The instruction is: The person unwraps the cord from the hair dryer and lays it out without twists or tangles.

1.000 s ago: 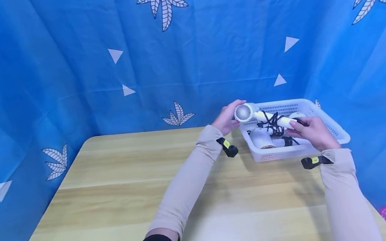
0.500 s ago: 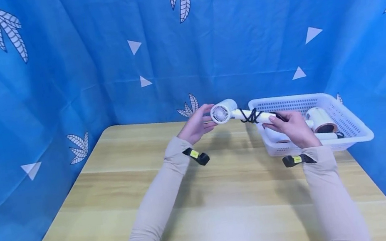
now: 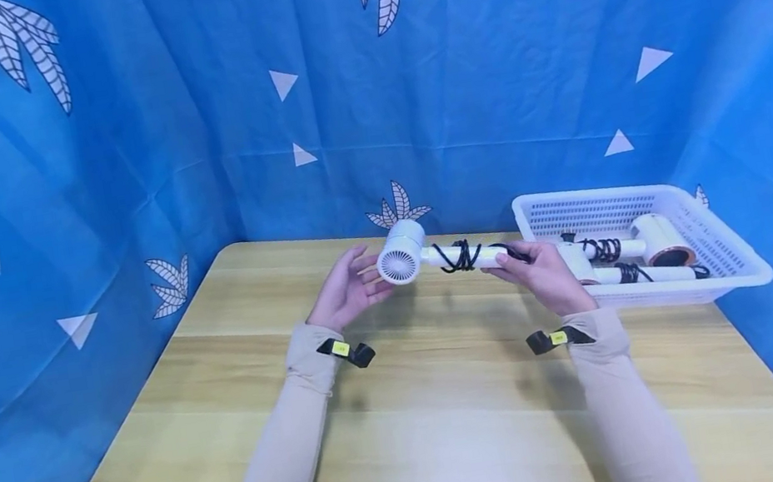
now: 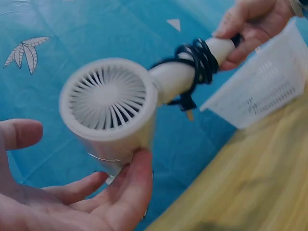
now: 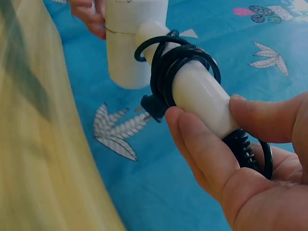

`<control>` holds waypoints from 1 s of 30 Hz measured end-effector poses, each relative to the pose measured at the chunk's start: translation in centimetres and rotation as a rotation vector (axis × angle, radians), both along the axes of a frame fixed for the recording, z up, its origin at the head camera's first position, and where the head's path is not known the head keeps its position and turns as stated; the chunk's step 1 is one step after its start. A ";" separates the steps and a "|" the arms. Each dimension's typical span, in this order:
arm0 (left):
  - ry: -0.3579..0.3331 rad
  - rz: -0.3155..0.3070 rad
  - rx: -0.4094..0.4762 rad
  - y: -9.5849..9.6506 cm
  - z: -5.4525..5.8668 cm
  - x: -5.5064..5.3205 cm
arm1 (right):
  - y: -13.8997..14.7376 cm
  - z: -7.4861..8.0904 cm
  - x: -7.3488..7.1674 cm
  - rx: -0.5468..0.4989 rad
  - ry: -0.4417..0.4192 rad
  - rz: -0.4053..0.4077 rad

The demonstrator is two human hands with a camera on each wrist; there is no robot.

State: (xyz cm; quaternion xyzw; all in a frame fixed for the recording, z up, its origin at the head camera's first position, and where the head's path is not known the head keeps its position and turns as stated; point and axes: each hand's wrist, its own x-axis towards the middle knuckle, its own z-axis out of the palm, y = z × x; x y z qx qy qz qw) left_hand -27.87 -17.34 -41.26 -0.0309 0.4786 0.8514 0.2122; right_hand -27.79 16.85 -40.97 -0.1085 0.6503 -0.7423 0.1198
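Observation:
A white hair dryer (image 3: pixel 400 257) with a black cord wound round its handle is held above the table, its slatted round end towards me. My right hand (image 3: pixel 542 274) grips the handle's end; in the right wrist view the thumb and fingers (image 5: pixel 202 144) pinch it beside the ribbed cord base. My left hand (image 3: pixel 349 289) is at the dryer's head with its fingers loosely extended. In the left wrist view its fingertips (image 4: pixel 139 168) touch the lower side of the head, while the thumb stands apart from it.
A white perforated plastic basket (image 3: pixel 723 284) stands at the back right of the wooden table (image 3: pixel 418 438). More white hair dryers (image 3: pixel 659 238) with black cords lie in it. A blue patterned curtain (image 3: pixel 481 74) hangs behind and at both sides.
The right hand has lifted the hair dryer out over the basket's side and moved it left over the table. The left hand has moved left alongside it. The head view has turned slightly.

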 end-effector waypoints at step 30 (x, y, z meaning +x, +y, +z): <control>-0.002 -0.001 -0.329 -1.2 -4.7 -1.0 | -1.6 -3.5 -0.8 0.181 0.017 0.114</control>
